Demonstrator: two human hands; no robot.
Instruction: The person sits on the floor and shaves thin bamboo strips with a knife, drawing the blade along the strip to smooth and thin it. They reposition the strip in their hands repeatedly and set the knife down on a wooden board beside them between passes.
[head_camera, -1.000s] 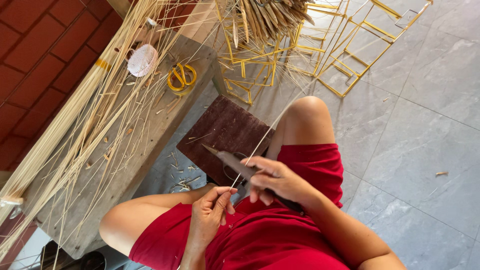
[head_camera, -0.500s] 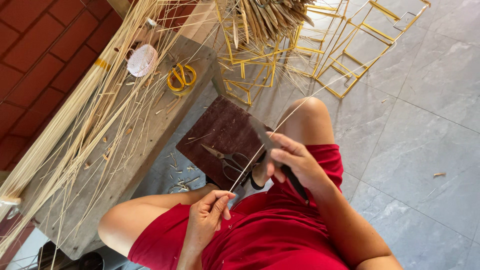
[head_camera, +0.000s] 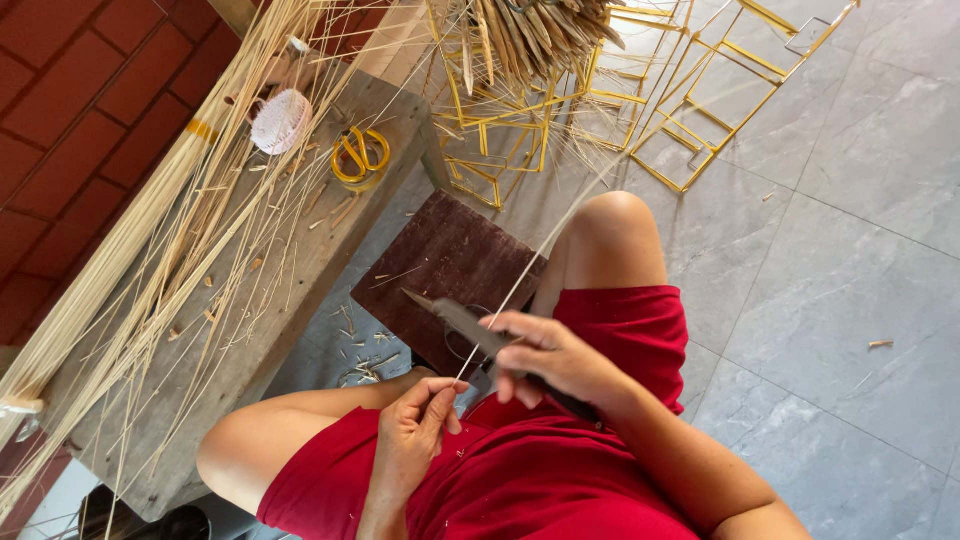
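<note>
My right hand (head_camera: 555, 355) grips a dark-handled knife (head_camera: 462, 320) whose blade points left over my lap. A long thin bamboo strip (head_camera: 540, 258) runs from my left hand (head_camera: 415, 430) up and right past my knee toward the frames. The thumb and fingers of my left hand pinch the strip's lower end. The blade lies against the strip just above that hand. I sit in red shorts (head_camera: 560, 470), knees apart.
A dark brown board (head_camera: 440, 265) lies on the floor between my knees. A wooden bench (head_camera: 250, 320) at left carries bundled bamboo strips (head_camera: 150, 230), yellow-handled scissors (head_camera: 358, 155) and a white spool (head_camera: 280, 122). Yellow stick frames (head_camera: 700, 100) lie on the grey tiles ahead.
My right hand had swung up and right with the knife half a second ago; now it is back down, the blade set against the strip near my left hand.
</note>
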